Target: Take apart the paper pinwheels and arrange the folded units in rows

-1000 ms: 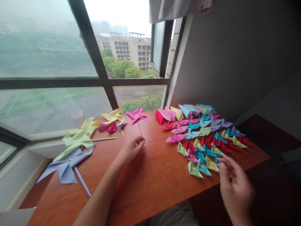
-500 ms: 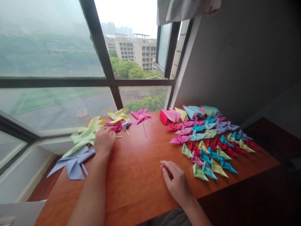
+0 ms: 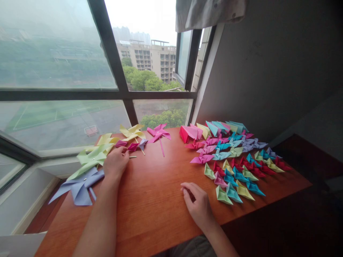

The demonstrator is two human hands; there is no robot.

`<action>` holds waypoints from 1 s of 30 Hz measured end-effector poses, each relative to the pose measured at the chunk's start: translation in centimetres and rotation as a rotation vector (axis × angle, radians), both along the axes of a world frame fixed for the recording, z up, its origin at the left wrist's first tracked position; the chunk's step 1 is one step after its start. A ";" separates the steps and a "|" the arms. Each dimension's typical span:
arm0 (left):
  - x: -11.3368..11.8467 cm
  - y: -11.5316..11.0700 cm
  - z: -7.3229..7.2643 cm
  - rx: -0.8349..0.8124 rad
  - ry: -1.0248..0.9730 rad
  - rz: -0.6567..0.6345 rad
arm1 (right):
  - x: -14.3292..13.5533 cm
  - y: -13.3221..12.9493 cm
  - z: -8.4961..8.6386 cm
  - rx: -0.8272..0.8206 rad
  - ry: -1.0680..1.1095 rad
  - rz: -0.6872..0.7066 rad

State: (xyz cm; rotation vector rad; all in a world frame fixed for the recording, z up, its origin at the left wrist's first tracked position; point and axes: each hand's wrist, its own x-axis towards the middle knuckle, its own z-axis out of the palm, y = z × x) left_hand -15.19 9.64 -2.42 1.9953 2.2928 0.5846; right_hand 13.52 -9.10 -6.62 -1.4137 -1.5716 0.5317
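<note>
At the far left of the tabletop, my left hand [image 3: 116, 162] is bent over beside several paper pinwheels. Its closed fingertips are partly hidden, and what they grip, if anything, does not show. Just beyond them sit a magenta folded paper piece [image 3: 133, 146] and a lavender folded paper piece [image 3: 143, 144]. Closest to that forearm are a light green pinwheel [image 3: 92, 159] and a lavender-blue pinwheel [image 3: 83, 184]. My right hand [image 3: 198, 203] rests on the wooden table [image 3: 150, 200], loosely curled with nothing visible in it, left of the paper boats [image 3: 223, 195].
A yellow pinwheel [image 3: 132, 132] and a pink pinwheel [image 3: 159, 132] lie along the window side. Paper planes [image 3: 190, 132] and rows of paper cranes [image 3: 205, 158] cover the back right. A window frame [image 3: 158, 95] and a grey wall [image 3: 257, 71] border the table.
The lavender folded piece has turned and now sits against the magenta one. My left hand has drawn back slightly. The whole view has shifted a little; my right hand stays put.
</note>
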 end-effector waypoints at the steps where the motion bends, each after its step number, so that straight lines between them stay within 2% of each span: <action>1: 0.0 0.0 0.0 -0.005 0.001 0.003 | 0.0 0.0 -0.1 0.007 0.005 -0.004; 8: -0.2 0.2 -0.5 0.046 0.015 0.007 | 0.1 0.0 -0.3 0.005 0.017 0.006; 13: -0.1 0.5 -1.1 0.081 0.023 -0.044 | 0.1 0.0 -0.2 0.013 0.020 0.011; 19: -0.3 0.4 -1.0 0.048 0.036 -0.094 | 0.2 0.0 -0.2 0.013 0.029 0.017; 30: -0.5 0.6 -1.1 0.047 0.021 -0.048 | 0.4 -0.1 -0.1 -0.005 0.049 0.025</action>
